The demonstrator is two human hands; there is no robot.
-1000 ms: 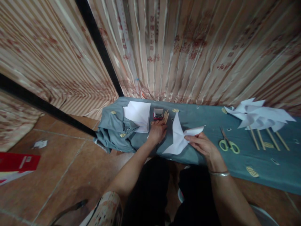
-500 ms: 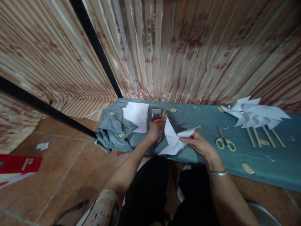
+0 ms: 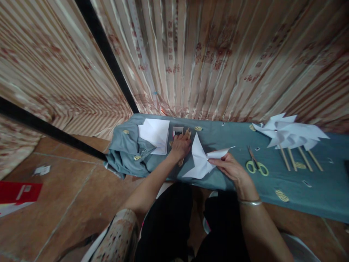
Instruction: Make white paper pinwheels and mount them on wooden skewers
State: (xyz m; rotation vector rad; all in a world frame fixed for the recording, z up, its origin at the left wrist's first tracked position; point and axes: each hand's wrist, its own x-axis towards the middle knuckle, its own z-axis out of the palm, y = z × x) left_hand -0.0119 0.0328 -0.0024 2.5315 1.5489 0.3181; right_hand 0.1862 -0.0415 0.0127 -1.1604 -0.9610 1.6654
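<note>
My right hand (image 3: 227, 165) pinches a white paper pinwheel (image 3: 201, 160) near its middle, thumb over the small pin head there. The pinwheel has no stick on it that I can see, and a thin pin-like tip shows past its right blade. My left hand (image 3: 181, 147) reaches over a bundle of wooden sticks (image 3: 188, 134), its fingers apart at the front edge of a small open box (image 3: 178, 129). The box's contents are mostly covered by these fingers. Left of that hand lies a stack of white paper sheets (image 3: 158, 134).
Green-handled scissors (image 3: 256, 166) lie on the grey-green cloth (image 3: 218, 134), right of my right hand. Several finished pinwheels on sticks (image 3: 294, 133) overlap at the far right. Black poles (image 3: 109, 58) and a curtain (image 3: 207, 72) border the back. A red packet (image 3: 20, 193) lies on the floor.
My left hand has shifted from the sticks towards the small box, its fingers now reaching the box's edge. The right hand still holds the pinwheel. The view has turned slightly.
</note>
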